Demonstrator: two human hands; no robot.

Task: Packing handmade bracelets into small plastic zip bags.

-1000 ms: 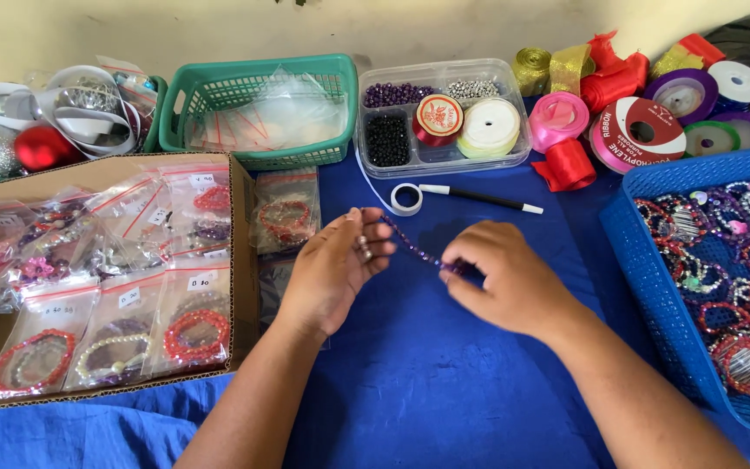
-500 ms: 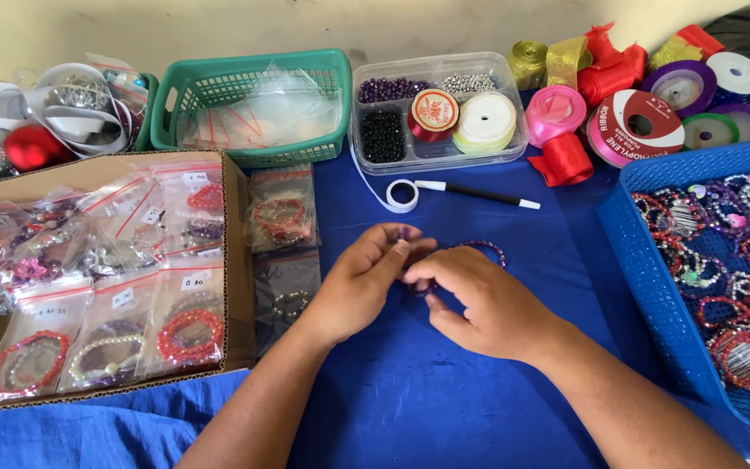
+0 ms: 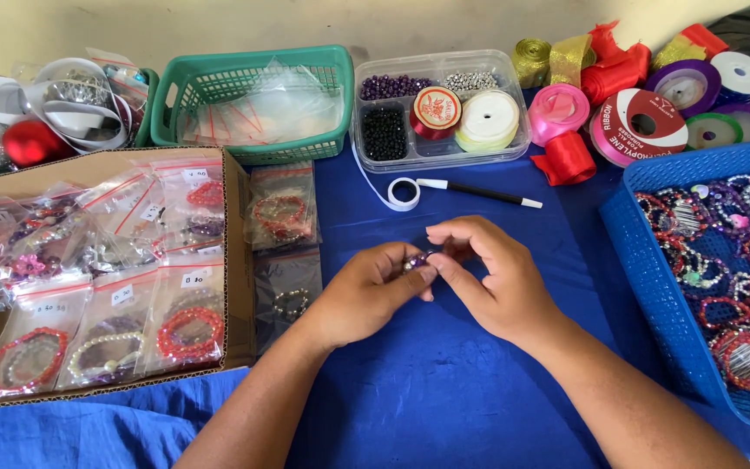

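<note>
Holding a small string of purple beads (image 3: 416,260) between them, the left hand (image 3: 366,293) and the right hand (image 3: 488,282) meet over the blue cloth table (image 3: 444,382). Both hands are pinched shut on the beads, fingertips touching, so most of the string is hidden. It looks like the ends are being joined or tied. To do this well, I think the fingers should keep a tight pinch and stay low over the cloth, so a bead that slips does not roll far. Near the hands lie a black pen with a white cap (image 3: 479,190) and a small white tape roll (image 3: 404,193). A brown cardboard box of bagged bracelets (image 3: 106,287) sits on the left, and a blue plastic basket of bracelets (image 3: 653,287) on the right.
</note>
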